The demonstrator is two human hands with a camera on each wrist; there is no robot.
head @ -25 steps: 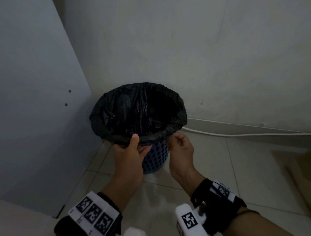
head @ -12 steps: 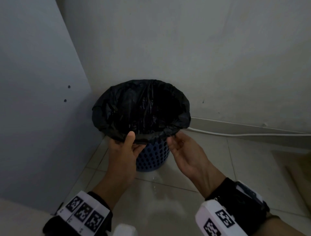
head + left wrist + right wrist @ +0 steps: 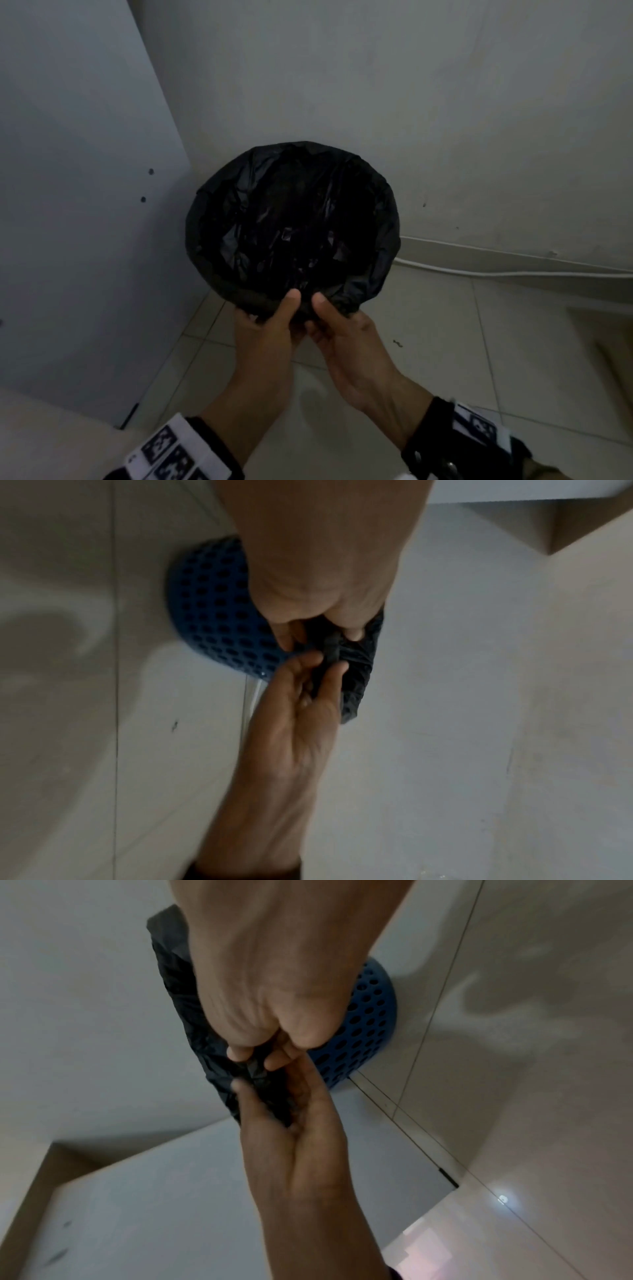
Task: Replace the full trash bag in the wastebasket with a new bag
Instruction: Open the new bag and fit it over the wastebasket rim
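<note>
At the far left a pale grey panel (image 3: pixel 75 205) stands upright against the wall, its foot on the tiled floor (image 3: pixel 479 342). Just right of it, in the corner, sits the blue perforated wastebasket (image 3: pixel 212 610), lined with a black trash bag (image 3: pixel 291 212) whose edge is folded down over the rim all round. From the head view the bag's open mouth hides the basket almost wholly. At the near side of the rim the left hand (image 3: pixel 267 329) has its grip clenched on a fold of the bag's overhang, thumb on top and fingers beneath. Close beside it, almost touching, the right hand (image 3: pixel 342 329) pinches the same gathered fold between thumb and fingers (image 3: pixel 240 1053). To the right a white cable (image 3: pixel 513 272) runs along the foot of the wall.
</note>
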